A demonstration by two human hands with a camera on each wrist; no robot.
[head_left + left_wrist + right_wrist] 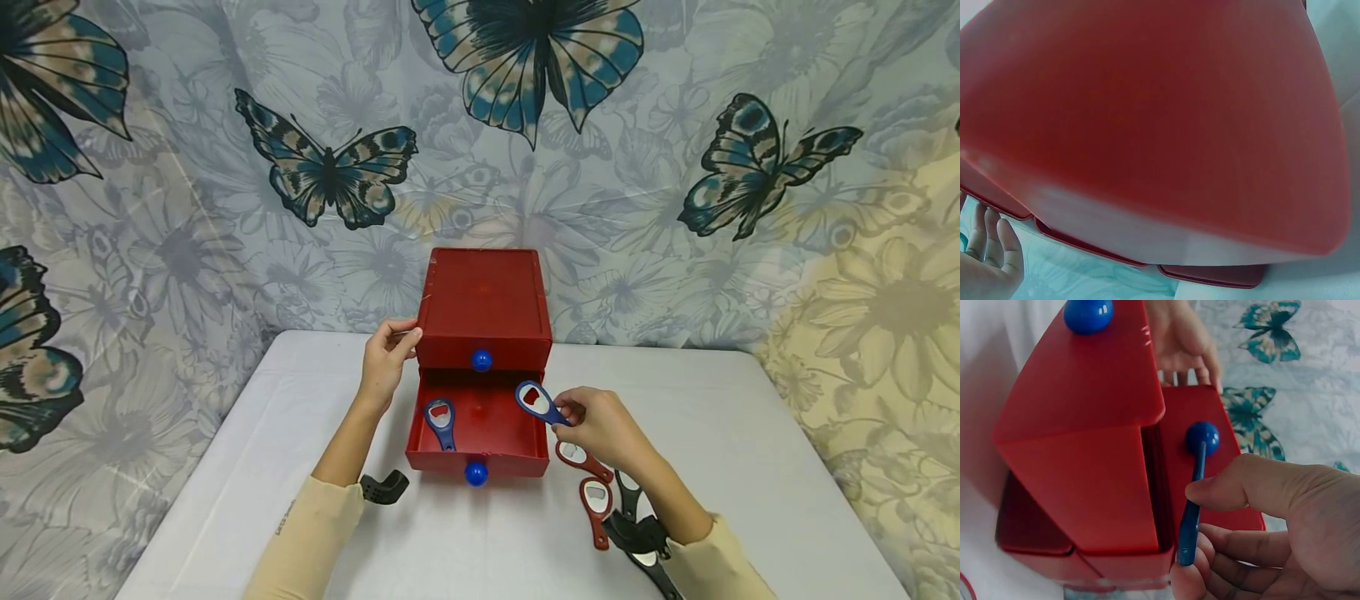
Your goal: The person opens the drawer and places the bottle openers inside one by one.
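Observation:
A small red drawer cabinet (483, 292) with blue knobs stands on the white table, its lower drawer (487, 433) pulled out. Inside that drawer, on the left, lies a blue bottle opener (441, 423). My right hand (607, 421) pinches a second blue bottle opener (534, 398) by its handle, the head reaching over the drawer's right side. In the right wrist view, thumb and fingers grip this opener (1190, 531) edge-on. At the cabinet's upper left side rests my left hand (386, 362); its fingers (1011, 250) look fairly straight in the left wrist view.
Right of the drawer lie red bottle openers (597, 497) and black bottle openers (628, 492), partly hidden by the right wrist's black strap (636, 533). A butterfly-patterned cloth (600, 208) hangs behind the white table (247, 467).

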